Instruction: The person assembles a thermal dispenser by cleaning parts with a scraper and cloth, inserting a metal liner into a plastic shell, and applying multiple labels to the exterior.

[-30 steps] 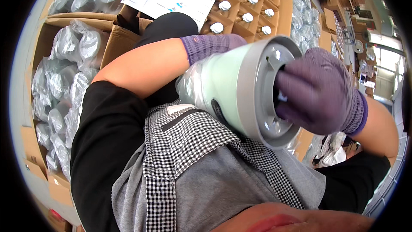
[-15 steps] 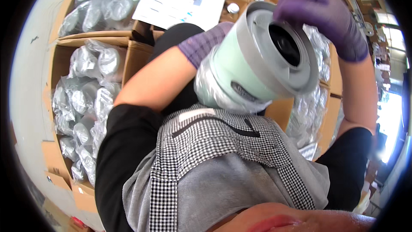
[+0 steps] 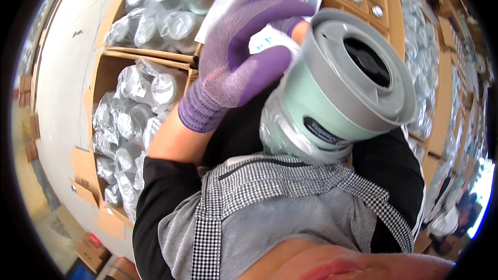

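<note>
A pale green canister (image 3: 316, 93) with a grey collar and top leans tilted against my apron. Its top has a round black opening (image 3: 367, 62), and a dark oval badge sits on its side. Clear plastic film (image 3: 290, 135) bunches around its lower part. My left hand (image 3: 238, 54), in a purple glove, is raised beside the canister, thumb and curved fingers apart, with nothing between them. Beyond the canister, only a purple piece of my right hand (image 3: 285, 24) and some bare wrist show. Its fingers are hidden behind my left hand, over a printed sheet (image 3: 267, 41).
An open carton (image 3: 142, 52) of plastic-wrapped containers (image 3: 129, 119) stands at the left, with another beyond it. At the far right, a divided box (image 3: 340, 0) holds several silver-topped items. More cartons of wrapped goods (image 3: 419, 67) line the right side.
My left hand has come off the canister's left side and risen in front of the sheet. My right hand has left the canister's top and reached behind it. The canister has shifted right.
</note>
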A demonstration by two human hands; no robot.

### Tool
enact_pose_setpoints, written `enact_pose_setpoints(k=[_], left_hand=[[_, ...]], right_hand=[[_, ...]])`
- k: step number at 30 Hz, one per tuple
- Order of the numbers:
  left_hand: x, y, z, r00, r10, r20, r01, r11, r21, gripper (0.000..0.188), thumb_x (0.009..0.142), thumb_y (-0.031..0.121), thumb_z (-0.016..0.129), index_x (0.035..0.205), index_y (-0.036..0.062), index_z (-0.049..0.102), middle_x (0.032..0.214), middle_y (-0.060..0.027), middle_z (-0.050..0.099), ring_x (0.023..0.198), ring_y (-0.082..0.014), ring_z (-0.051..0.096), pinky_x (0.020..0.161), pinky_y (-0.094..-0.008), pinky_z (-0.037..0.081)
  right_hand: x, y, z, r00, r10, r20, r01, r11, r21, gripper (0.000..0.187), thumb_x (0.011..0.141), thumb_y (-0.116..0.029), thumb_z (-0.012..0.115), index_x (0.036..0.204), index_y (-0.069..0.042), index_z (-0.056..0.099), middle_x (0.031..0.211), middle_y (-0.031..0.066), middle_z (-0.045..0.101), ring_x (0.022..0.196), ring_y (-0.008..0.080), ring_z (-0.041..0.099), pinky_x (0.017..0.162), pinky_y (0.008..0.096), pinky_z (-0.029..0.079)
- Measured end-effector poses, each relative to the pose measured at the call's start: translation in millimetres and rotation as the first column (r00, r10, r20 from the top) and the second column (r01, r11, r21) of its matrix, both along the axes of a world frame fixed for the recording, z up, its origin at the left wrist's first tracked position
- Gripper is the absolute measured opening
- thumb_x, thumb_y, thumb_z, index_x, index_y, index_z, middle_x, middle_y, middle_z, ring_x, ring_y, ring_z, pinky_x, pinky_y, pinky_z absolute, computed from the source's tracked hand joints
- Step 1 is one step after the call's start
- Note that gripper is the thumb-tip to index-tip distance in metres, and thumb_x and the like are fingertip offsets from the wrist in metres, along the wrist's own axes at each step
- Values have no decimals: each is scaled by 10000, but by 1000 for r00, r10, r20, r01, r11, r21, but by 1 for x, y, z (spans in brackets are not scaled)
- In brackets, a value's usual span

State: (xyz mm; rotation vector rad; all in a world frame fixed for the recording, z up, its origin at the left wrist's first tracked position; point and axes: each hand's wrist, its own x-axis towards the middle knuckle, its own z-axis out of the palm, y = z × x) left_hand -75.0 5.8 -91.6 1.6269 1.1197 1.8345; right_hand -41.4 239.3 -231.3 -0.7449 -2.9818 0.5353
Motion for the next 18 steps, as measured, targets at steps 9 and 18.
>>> enact_pose_setpoints(k=[9, 18], left_hand=[[9, 73, 5, 990, -114, -85, 59, 871, -488, 339, 906, 278, 691, 1008, -42, 737, 871, -74, 727, 821, -126, 650, 758, -262, 514], [34, 61, -1, 964, 8, -264, -75, 967, -245, 453, 1019, 336, 500, 1028, -57, 725, 886, -89, 724, 750, -135, 631, 678, -254, 480]], right_hand=[[206, -30, 107, 489, -568, -662, -49, 740, -671, 286, 996, -181, 492, 1178, 4, 612, 1033, 122, 663, 1034, 215, 616, 924, 339, 470], [280, -138, 117, 756, -224, -615, 198, 974, -112, 314, 1005, -319, 598, 1072, -21, 670, 794, 85, 656, 706, 176, 646, 670, 314, 530]])
